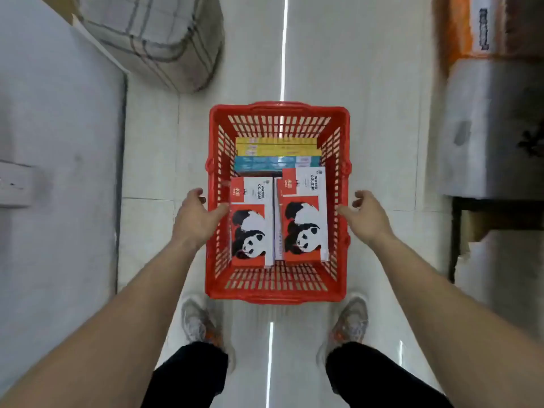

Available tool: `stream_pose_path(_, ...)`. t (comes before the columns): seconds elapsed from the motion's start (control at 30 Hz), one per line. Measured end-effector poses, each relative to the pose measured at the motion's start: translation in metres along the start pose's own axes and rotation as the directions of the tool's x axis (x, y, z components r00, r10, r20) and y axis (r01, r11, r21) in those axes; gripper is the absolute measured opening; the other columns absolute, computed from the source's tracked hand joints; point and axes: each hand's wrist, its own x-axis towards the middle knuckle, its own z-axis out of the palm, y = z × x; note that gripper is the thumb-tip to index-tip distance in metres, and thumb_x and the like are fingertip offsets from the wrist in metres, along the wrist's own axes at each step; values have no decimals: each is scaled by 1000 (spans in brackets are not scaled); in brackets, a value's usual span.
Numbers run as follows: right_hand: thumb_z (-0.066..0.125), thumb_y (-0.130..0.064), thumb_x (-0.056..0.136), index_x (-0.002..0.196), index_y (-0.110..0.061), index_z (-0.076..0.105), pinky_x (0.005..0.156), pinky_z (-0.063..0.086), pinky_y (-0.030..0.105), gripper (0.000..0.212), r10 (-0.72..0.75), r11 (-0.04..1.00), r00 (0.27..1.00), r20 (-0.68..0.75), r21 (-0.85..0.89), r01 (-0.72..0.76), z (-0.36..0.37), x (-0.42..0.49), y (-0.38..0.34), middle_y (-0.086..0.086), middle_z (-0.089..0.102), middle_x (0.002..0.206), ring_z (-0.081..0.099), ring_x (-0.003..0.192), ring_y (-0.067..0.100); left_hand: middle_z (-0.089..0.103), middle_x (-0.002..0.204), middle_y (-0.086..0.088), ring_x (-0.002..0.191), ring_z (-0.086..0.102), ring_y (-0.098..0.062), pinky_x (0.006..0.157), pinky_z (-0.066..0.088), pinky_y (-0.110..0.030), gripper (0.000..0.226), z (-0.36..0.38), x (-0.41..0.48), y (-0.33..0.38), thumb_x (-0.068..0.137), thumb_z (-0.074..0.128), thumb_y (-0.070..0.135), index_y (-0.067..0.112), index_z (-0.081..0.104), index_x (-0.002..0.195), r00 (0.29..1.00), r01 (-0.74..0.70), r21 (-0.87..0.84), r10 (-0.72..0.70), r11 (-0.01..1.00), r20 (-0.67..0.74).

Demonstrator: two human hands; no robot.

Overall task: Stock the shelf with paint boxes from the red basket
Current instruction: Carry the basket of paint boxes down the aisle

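Two bare hands reach down to a red basket [279, 293] standing on a glossy white tiled floor [368, 83], just ahead of the person's grey-and-orange sneakers [197, 319]. The left hand [196, 217] has its thumb over the basket's left rim and the right hand [364, 214] is at the right rim, each grip apart and clamped on nothing. Inside lie two red-and-white panda watercolour boxes [304, 213] side by side at the near end, with teal boxes [265, 164] and yellow boxes [276, 148] stacked beyond them.
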Motion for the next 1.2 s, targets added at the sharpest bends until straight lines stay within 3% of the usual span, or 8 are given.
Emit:
stream_pose_path(0.17,62,-30,99,132,-17,56,70,42,27,36,-66,995,996,-54,71,70,44,39,33,-8,65,105,61,94,18,72,118,-18,105,68,-38,80,46,-35,35,49,39,-35,100,59,32,7,59,125,996,-40,-7,40,999,-80)
stream_pose_path(0.3,54,-19,102,102,-28,58,60,36,12,10,-144,989,978,-150,17,148,56,46,42,-25,57,82,56,75,9,75,107,-21,96,70,-41,76,48,-35,27,54,43,-45,104,53,25,3,64,114,973,-140,59,148,988,-177)
stream_pose_path(0.47,54,-16,102,116,-12,69,67,45,27,21,-141,986,976,-164,64,153,28,4,31,0,70,95,65,83,21,71,94,-2,76,68,-18,60,45,-22,23,26,-4,-20,104,53,24,8,66,115,969,-173,16,173,985,-179)
stream_pose_path(0.57,54,-17,102,120,-13,69,62,42,16,23,-150,983,974,-168,80,165,-18,-52,8,-3,70,95,64,77,11,69,93,3,70,58,1,60,40,-16,22,-17,-55,14,104,53,25,11,66,114,964,-195,15,195,981,-181)
stream_pose_path(0.67,55,-19,104,121,-16,69,61,39,8,23,-166,979,971,-173,92,184,-88,-122,-32,-8,68,96,59,75,-7,73,95,-3,72,65,-8,65,51,-26,20,-77,-121,68,103,54,24,10,67,111,962,-205,17,205,979,-178)
stream_pose_path(0.87,55,-23,104,119,-22,67,64,45,14,19,-258,956,945,-201,88,280,-256,-272,-129,-19,65,91,60,74,2,73,87,-7,76,66,-27,66,44,-34,19,-207,-281,193,101,57,26,9,67,102,943,-243,26,242,970,-230)
stream_pose_path(1.1,55,-19,101,127,-10,70,87,55,35,31,-384,912,891,-242,51,406,-397,-356,-241,7,77,116,71,103,29,68,75,-5,71,61,-27,60,36,-34,19,-306,-378,313,99,58,26,11,65,90,901,-291,-45,258,956,-349)
stream_pose_path(1.2,56,-18,100,124,-7,70,78,49,24,29,-415,900,874,-251,30,436,-430,-356,-286,7,79,110,71,99,27,73,82,-7,74,66,-28,59,40,-34,23,-332,-375,352,99,58,29,10,70,99,895,-304,-84,254,949,-366)
